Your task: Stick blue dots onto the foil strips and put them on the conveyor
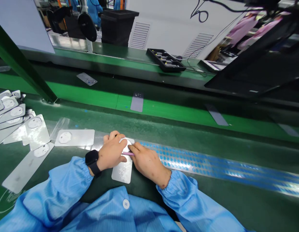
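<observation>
A light grey phone back panel (122, 172) with a white round camera area lies flat on the green bench in front of me. My left hand (112, 151), with a black watch at its wrist, is closed over the panel's upper left side, its fingers curled round the camera area. My right hand (149, 161) is closed at the panel's right edge, pinching a thin pink stick-like tool (128, 154) that lies across the panel. The tool's exact kind is unclear. A clear strip with rows of blue round stickers (188, 158) runs rightward beside my right hand.
Several grey back panels are piled (10, 112) at the left, with a single panel (75, 138) nearer me. Beyond, a green conveyor belt (101, 98) carries spaced panels (137, 102). A black compartment tray (165, 60) sits on the far ledge. A green post (26, 64) rises at left.
</observation>
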A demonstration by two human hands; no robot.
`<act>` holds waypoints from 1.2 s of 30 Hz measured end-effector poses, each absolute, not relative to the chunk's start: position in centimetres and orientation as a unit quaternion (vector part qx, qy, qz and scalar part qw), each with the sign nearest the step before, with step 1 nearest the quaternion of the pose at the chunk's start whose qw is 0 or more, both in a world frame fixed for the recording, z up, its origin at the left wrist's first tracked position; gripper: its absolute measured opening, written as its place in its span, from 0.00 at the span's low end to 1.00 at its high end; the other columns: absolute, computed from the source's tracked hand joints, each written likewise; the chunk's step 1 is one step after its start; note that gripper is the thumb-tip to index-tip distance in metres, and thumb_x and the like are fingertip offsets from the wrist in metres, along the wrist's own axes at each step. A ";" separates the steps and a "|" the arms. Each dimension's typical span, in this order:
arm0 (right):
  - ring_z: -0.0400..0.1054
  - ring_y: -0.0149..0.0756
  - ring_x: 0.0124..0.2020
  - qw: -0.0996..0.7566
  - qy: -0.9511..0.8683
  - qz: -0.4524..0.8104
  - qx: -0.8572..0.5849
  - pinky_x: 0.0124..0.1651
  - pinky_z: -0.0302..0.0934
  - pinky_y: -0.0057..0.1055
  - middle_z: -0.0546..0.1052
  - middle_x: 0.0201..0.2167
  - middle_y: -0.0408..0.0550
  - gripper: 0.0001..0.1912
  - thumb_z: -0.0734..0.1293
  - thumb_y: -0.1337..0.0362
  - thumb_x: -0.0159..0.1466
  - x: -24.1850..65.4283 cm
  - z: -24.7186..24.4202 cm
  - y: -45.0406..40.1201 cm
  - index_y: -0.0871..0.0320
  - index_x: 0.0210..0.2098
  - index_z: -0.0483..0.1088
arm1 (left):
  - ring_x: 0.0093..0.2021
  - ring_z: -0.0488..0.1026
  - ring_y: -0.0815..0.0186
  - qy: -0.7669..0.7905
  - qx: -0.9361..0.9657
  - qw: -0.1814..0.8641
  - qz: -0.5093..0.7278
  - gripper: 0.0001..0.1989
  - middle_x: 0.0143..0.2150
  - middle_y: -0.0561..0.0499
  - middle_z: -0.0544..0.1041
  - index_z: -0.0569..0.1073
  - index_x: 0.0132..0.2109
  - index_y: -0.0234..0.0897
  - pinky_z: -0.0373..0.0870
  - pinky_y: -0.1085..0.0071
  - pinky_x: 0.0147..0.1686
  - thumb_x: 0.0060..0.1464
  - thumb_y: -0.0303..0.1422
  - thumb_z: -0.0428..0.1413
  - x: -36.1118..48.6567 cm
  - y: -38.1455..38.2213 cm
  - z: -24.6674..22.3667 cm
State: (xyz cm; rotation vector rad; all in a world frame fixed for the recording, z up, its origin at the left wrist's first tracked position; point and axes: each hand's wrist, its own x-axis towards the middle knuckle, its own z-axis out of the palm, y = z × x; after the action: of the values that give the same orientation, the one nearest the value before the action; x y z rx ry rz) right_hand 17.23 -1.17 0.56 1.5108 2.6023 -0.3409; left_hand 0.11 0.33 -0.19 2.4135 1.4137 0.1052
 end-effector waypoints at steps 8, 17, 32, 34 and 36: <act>0.71 0.39 0.40 0.044 0.852 -0.129 0.506 0.39 0.64 0.30 0.73 0.45 0.54 0.16 0.57 0.64 0.69 17.2 0.2 -1.3 0.56 0.54 0.67 | 0.57 0.57 0.50 0.501 0.844 0.184 0.051 0.25 0.54 0.43 0.67 0.67 0.43 0.38 0.61 0.52 0.48 0.40 0.37 0.68 0.2 0.8 -0.4; 0.70 0.42 0.46 -0.155 0.741 -0.268 0.595 0.47 0.63 0.38 0.71 0.50 0.55 0.31 0.69 0.64 0.58 16.7 -0.5 -0.1 0.59 0.59 0.59 | 0.53 0.61 0.50 0.489 0.841 0.157 0.167 0.22 0.49 0.44 0.66 0.64 0.40 0.38 0.63 0.52 0.47 0.39 0.29 0.66 -0.5 0.1 -1.6; 0.68 0.47 0.52 -0.140 0.682 -0.141 0.704 0.51 0.60 0.33 0.73 0.50 0.67 0.24 0.63 0.56 0.64 10.8 4.4 21.6 0.70 0.52 0.66 | 0.47 0.66 0.59 0.538 0.649 0.035 0.537 0.08 0.44 0.46 0.64 0.59 0.41 0.41 0.68 0.58 0.46 0.57 0.30 0.52 -2.5 0.7 -0.2; 0.69 0.52 0.51 -0.089 0.686 -0.138 0.709 0.50 0.61 0.36 0.72 0.49 0.72 0.31 0.68 0.51 0.59 11.2 3.4 22.2 0.73 0.51 0.67 | 0.46 0.66 0.59 0.541 0.644 0.046 0.538 0.07 0.43 0.46 0.64 0.59 0.40 0.41 0.68 0.59 0.45 0.57 0.29 0.51 -2.1 0.9 -0.5; 0.69 0.55 0.51 -0.049 0.691 -0.135 0.709 0.49 0.62 0.38 0.71 0.50 0.74 0.37 0.69 0.46 0.55 11.1 2.4 22.2 0.74 0.51 0.67 | 0.45 0.67 0.60 0.549 0.637 0.059 0.537 0.06 0.43 0.46 0.64 0.60 0.39 0.41 0.69 0.59 0.44 0.56 0.29 0.51 -1.9 1.0 -0.6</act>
State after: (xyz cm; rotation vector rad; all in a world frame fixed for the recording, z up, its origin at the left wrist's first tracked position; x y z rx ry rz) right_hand 11.05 22.20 2.38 2.2986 2.2409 -0.4381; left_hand -1.90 1.02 -0.65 1.9300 1.6636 1.6263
